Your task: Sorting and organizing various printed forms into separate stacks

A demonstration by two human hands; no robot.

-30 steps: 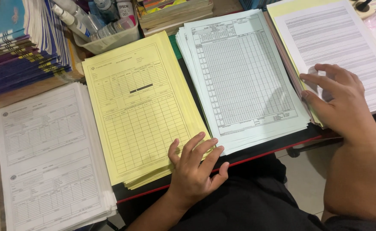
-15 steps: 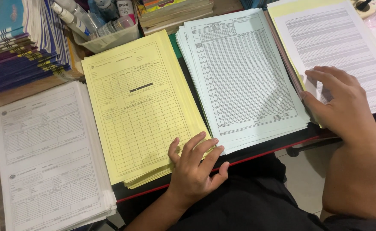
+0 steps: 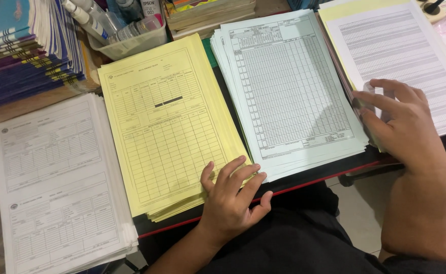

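Dark table (image 3: 294,185) with a red front edge, four paper stacks side by side across it. Far left: white forms (image 3: 55,187), two printed blocks per sheet, stack overhangs the table front. Next: yellow forms (image 3: 167,127), gridded table print with a short black bar near the middle, stack fanned slightly at the bottom edge. Left hand (image 3: 230,200) lies flat on the yellow stack's lower right corner, fingers spread, palm down, gripping nothing, thumb off the paper over the table edge. Third: white grid sheets (image 3: 289,86), fine ruled grid, tilted a bit clockwise, just beside the yellow stack. Far right: lined sheets (image 3: 401,50), white with dense ruled lines, a yellow sheet showing at the top edge underneath. Right hand (image 3: 401,122) sits at that stack's lower left edge, fingers (image 3: 380,101) curled against the stack's side, thumb underneath; looks like it's pinching or lifting a few sheets, can't tell how many. Back left: pile of booklets (image 3: 20,56), blue and purple spines, stacked at an angle. Back centre: clear plastic tub (image 3: 131,43) with small bottles, white caps, one with a white label. Behind that, a stack of books (image 3: 213,12). Floor tile visible below the table at right.
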